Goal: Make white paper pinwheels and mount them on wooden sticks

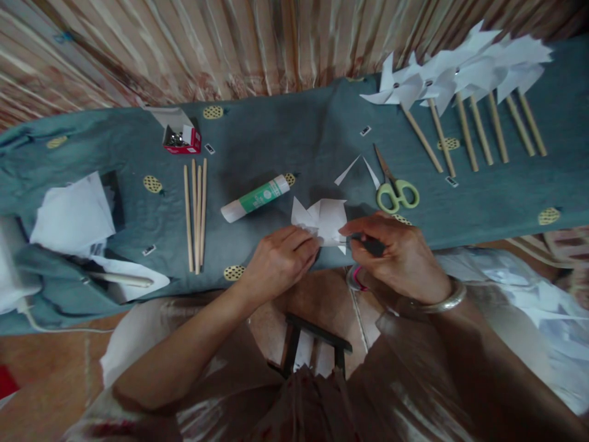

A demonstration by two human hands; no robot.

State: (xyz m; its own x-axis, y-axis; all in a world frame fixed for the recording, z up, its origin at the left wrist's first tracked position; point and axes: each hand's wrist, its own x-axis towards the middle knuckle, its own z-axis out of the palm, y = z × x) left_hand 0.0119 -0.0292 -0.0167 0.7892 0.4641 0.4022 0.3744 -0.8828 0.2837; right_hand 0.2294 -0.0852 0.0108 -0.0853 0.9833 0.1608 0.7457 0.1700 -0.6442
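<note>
The pinwheel (pixel 332 215) being worked on is matt white paper, smooth and crisply creased, like the stack of sheets (pixel 73 215) and the pinwheels (pixel 476 70) on pale, dull wooden sticks (pixel 465 132). The loose rods (pixel 199 215) are smooth, unvarnished-looking wood. Scissors (pixel 391 181) pair metal blades with smooth green plastic handles; the glue stick (pixel 255 198) looks like smooth plastic. Shiny metal bits (pixel 175 138) glint inside a red card box (pixel 188 148). Soft, matt, lightly wrinkled cloth (pixel 276 135) covers the tabletop; the bracelet (pixel 444 307) is polished, silvery metal.
</note>
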